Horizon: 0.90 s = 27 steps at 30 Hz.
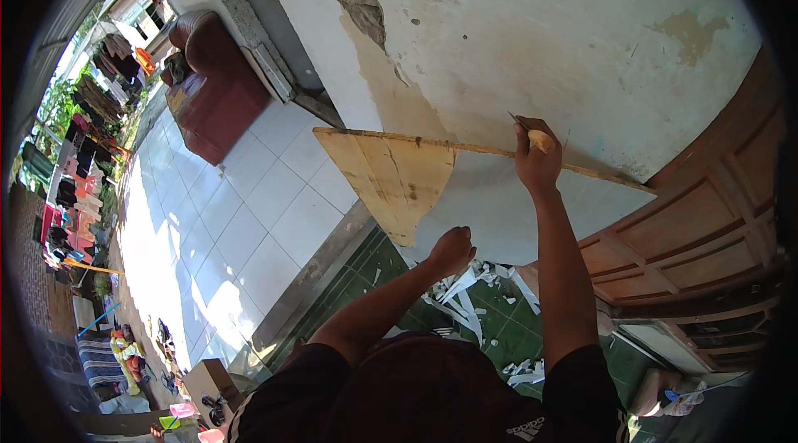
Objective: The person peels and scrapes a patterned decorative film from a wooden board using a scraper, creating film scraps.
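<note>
A wooden board (378,181) stands in front of me, bare yellowish wood at its left end and a pale grey-white covering (499,202) over the rest. My right hand (539,159) is closed at the board's top edge around a knife-like tool with a light wooden handle (542,141); its thin metal tip (514,117) points up and left. My left hand (453,250) makes a fist by the board's lower edge. Whatever it may hold is hidden. Torn white strips (465,310) lie on the floor below.
Green tiles (499,331) run under the board, with a raised white-tiled floor (274,219) to the left. A worn red armchair (220,94) stands there. Behind the board is a patchy wall (515,36); a panelled wooden door (673,227) is at right. A cardboard box (212,385) sits lower left.
</note>
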Motion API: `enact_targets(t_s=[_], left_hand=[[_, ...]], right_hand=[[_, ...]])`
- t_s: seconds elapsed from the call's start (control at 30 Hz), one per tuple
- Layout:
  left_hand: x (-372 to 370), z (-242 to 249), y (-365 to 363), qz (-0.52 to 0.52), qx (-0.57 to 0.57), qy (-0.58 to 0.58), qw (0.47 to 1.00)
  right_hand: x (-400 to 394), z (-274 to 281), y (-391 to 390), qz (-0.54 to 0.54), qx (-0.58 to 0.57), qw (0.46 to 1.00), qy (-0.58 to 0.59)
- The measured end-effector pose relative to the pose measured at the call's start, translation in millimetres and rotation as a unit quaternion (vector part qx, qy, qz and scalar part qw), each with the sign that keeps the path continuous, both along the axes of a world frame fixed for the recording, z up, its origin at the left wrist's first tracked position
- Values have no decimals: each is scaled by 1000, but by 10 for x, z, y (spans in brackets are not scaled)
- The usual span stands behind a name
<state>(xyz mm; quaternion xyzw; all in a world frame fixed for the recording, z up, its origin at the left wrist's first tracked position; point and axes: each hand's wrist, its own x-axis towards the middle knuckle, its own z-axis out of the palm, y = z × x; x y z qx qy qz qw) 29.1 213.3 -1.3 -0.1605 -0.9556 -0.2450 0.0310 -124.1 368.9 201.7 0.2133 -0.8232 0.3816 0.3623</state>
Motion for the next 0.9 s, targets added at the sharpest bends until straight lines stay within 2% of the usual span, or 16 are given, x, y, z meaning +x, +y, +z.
enact_targets(t_s=[0.03,0.17,0.23,0.3,0.33,0.43,0.53,0.63,0.67,0.73,0.77,0.8,0.9], left_hand=[[-10,-22,-27,-15,3,-51,999],[57,672,-61,-52,-22,-189,980],[48,778,-103,-79,-54,-136,986],[63,789,-164,-128,-88,5,988],[16,743,-183,-128,-55,18,990],[-144,490,-279,-196,-27,-17,980],[43,1077,-260,-184,-20,-160,970],[102,1291,-200,-227,-103,-258,933],[82,1306,-171,-263,-141,-233,925],[70,1323,-183,-247,-170,-232,925],[141,1544,-221,-238,-184,-232,925],[156,1594,-273,-228,-136,-220,939],[53,1657,-385,-255,-117,-169,945]], right_hand=[[4,-7,4,2,-5,1000,-1],[2,-52,15,1,-17,1000,0],[19,-28,7,4,-25,1000,-5],[14,-38,22,-6,-12,1000,-23],[9,-49,22,-12,-6,999,-33],[-2,-45,11,-48,28,997,-46],[60,37,-52,-98,43,992,-74],[86,70,-82,-124,46,987,-89],[85,74,-86,-128,48,987,-87],[93,74,-105,-138,50,986,-83],[103,64,-110,-138,46,986,-81],[102,61,-115,-137,43,987,-78],[78,36,-123,-144,46,986,-68]])
